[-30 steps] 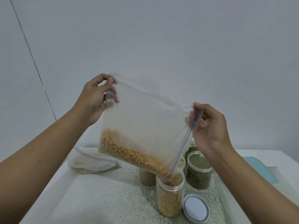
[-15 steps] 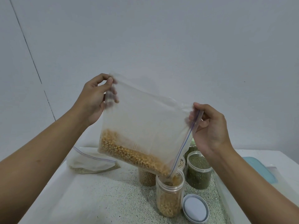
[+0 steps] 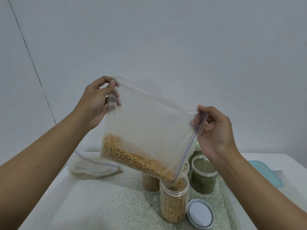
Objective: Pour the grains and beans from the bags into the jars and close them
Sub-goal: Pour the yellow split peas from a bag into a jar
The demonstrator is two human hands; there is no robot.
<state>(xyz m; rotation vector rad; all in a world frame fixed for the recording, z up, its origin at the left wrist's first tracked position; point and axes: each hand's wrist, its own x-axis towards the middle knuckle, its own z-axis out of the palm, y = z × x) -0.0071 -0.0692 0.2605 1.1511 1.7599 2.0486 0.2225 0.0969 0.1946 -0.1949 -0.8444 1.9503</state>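
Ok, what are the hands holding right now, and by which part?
Both hold the zip bag of yellow kernels: the left hand pinches its upper left corner, the right hand pinches the top end of the zip strip.

bag over jar | lid right of jar — second bag behind-left

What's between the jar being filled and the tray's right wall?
A loose lid lies flat there, close beside the jar of yellow kernels and short of the tray's right wall. The head view shows it.
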